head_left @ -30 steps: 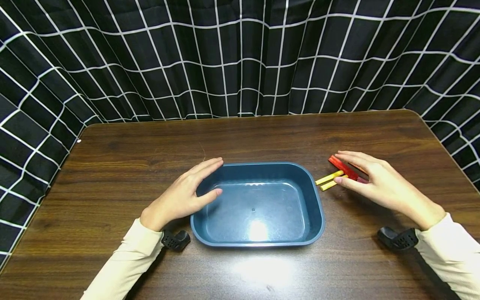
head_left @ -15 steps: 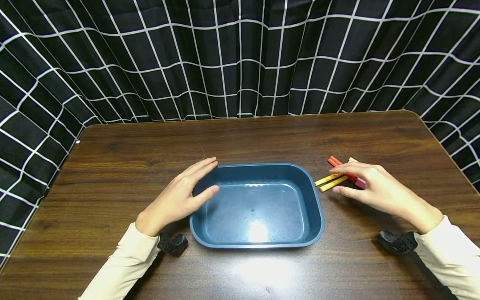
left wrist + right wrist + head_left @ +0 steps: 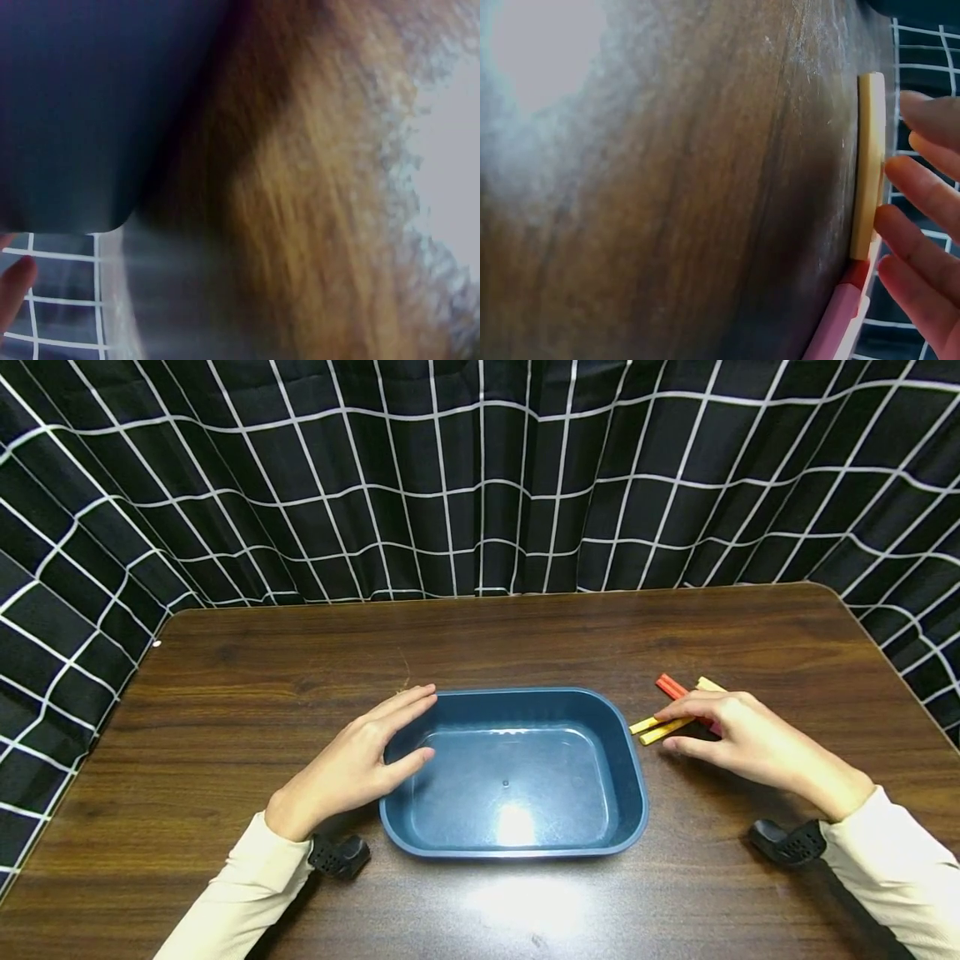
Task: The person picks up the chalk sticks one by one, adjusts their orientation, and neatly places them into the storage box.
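In the head view a blue plastic basin stands mid-table with nothing in it. My left hand is at its left end, fingers straight, thumb over the rim. Right of the basin lies a small pile of coloured sticks: yellow sticks, red ones, a cream one and a pink one. My right hand is over the pile with fingers spread and hides part of it. In the right wrist view the fingertips are right by the yellow stick, the pink stick lying below.
A brown wood-grain table carries everything, its far edge running across behind the basin. Beyond it hangs a black curtain with white grid lines. Black wrist cameras sit under both wrists.
My right hand has lowered and shifted slightly left over the sticks, its index finger coming down towards the yellow ones. The cream stick shows more. My left hand has drifted slightly left and down.
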`<state>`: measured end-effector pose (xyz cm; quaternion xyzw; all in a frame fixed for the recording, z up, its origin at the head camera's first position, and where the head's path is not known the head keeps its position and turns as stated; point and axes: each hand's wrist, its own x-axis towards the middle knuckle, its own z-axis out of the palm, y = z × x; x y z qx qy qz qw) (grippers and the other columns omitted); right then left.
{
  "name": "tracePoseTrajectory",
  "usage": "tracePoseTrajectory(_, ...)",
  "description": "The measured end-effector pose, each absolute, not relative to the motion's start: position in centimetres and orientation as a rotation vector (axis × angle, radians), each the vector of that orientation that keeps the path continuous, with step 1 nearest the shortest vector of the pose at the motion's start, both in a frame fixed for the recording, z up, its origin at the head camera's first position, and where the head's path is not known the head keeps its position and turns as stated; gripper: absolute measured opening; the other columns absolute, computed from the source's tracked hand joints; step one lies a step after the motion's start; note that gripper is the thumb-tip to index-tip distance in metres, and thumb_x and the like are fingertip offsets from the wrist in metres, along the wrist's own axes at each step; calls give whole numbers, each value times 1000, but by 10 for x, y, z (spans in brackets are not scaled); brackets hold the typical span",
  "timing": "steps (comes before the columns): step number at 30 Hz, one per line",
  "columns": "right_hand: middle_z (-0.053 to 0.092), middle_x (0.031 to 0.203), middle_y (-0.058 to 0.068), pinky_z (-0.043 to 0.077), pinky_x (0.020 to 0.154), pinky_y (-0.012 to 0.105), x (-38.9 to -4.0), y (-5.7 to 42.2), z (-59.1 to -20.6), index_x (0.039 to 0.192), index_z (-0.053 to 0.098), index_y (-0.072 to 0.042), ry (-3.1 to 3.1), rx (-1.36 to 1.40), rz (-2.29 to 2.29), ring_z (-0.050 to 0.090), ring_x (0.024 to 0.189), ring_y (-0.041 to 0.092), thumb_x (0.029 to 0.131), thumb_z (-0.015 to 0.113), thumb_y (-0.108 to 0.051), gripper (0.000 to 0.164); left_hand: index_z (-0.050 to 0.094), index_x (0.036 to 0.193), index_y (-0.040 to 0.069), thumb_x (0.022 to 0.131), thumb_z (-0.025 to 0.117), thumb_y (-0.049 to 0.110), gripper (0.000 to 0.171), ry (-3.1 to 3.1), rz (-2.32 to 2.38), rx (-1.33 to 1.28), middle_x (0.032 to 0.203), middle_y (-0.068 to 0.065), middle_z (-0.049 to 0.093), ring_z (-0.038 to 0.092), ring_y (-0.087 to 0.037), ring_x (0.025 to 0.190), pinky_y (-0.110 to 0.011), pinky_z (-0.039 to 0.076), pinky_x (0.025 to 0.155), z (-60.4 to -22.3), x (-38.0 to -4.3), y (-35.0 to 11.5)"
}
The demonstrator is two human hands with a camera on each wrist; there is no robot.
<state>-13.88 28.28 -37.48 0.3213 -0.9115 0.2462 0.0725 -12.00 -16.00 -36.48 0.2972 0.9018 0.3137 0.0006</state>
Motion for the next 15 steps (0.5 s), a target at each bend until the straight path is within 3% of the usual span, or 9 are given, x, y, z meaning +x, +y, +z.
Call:
tracePoseTrajectory(9,69,86,-10,38,66,17,-147,285,-383,90,76,-14,-2649,1087,643,48,77,4,66,87,2,31,46,147,5,92,70,20,62,2759,1120,892,157,-9,41,33,-30,149,-48,30,120,-369,-120,-162)
tracePoseTrajectory(15,66,86,-14,41,77,20,-149,285,-387,88,77,-19,-2687,1095,490,54,79,3,69,87,-4,26,45,148,5,92,70,20,63,2747,1132,875,158,-9,40,30,-30,150,-49,30,120,-370,-120,-162)
